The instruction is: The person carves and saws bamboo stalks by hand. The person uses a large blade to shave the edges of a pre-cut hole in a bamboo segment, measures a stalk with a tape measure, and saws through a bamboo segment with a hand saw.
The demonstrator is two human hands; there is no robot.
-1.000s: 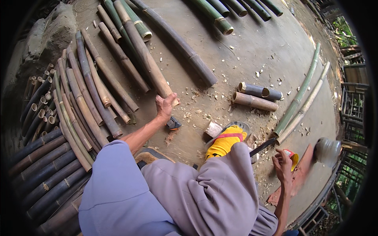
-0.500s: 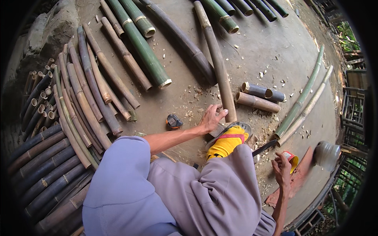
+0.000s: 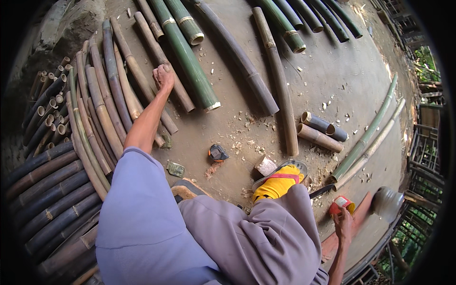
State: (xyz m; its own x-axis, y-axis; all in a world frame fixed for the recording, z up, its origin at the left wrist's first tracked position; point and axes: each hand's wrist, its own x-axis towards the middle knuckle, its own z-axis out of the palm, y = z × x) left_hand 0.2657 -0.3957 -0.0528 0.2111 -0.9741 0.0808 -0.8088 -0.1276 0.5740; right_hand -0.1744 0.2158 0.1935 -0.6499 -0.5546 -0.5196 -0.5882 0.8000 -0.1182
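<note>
My left hand is reached out to the far left, its fingers closed around a brown bamboo pole lying on the ground. Right of that pole lies a thick green bamboo pole. At the lower right, my right hand has curled fingers against the lower edge of a red and yellow can; whether they grip it is hard to see. A dark blade sticks out beside my knee, its other end hidden. Another brown pole ends just beyond my foot in a yellow sock.
Stacked bamboo poles fill the left side. A tape measure and a pale block lie before me. Short bamboo pieces, two thin poles and a clear jug are to the right, amid wood chips.
My left hand has left the near end of the brown pole by my foot, moved far left and taken hold of another brown pole. My right hand has shifted slightly beside the can.
</note>
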